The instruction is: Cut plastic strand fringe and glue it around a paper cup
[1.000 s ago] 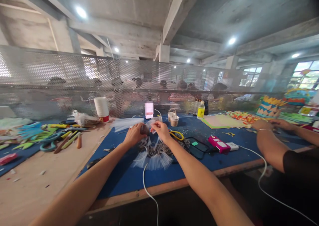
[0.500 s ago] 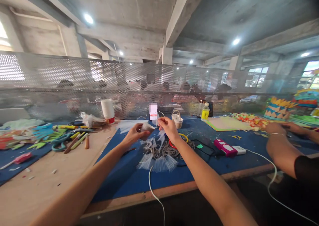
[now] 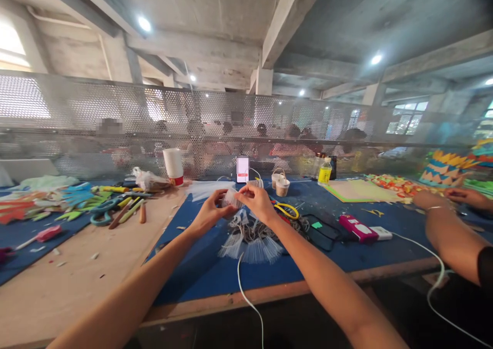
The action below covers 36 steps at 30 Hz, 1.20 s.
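Left hand (image 3: 208, 213): thumb and fingers curled part-closed around a small pale rounded object (image 3: 230, 199). Right hand (image 3: 259, 200): thumb and fingertips nearly together at the object's right side; anything pinched there is too small to tell. Object lies between the two hands, above the mat. Just below the fingers: tangled grey cords (image 3: 250, 230), edged on the near side by clear fringed strips (image 3: 262, 251). Blue mat (image 3: 192, 277) shows from strips to wooden front edge (image 3: 281, 293), crossed by a white cable (image 3: 246, 295). Beyond fingertips: upright phone (image 3: 242, 170). Right of them: yellow-handled tool (image 3: 288, 210), small cups (image 3: 282, 187).
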Tool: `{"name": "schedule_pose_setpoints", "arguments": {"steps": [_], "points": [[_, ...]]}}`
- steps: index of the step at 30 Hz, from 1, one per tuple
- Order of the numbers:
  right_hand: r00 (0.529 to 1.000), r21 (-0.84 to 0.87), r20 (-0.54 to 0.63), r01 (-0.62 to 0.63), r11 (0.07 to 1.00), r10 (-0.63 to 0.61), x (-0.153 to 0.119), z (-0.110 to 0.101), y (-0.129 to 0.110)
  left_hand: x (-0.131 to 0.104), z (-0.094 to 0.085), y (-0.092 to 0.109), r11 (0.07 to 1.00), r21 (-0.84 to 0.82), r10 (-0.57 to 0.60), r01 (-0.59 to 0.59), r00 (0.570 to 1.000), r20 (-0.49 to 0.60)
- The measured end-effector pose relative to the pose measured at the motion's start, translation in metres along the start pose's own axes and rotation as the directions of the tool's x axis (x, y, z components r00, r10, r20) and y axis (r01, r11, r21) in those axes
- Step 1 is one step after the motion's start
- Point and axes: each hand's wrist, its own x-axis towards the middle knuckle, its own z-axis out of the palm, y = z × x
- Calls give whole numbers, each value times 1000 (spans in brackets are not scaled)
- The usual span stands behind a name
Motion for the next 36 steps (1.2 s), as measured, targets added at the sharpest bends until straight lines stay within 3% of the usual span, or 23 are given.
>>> {"name": "schedule_pose_setpoints", "arguments": {"steps": [9, 15, 23, 32, 36], "points": [[989, -146, -114, 79, 986, -96, -8, 8, -1, -4, 7, -2, 1000, 7, 13, -12, 999, -42], [998, -195, -51, 19, 981, -30, -11, 9, 5, -10, 10, 4, 998, -57, 11, -11, 1000, 5], [982, -388, -46, 151, 909, -183, -14, 4, 6, -13, 1, 19, 998, -58, 36, -29, 993, 116], [964, -505, 53, 250, 826, -260, -17, 0, 3, -7, -10, 19, 983, 95, 152, -160, 985, 88], [960, -491, 70, 271, 828, -273, -17, -1, 5, -7, -14, 21, 992, 80, 85, -94, 990, 111]]}}
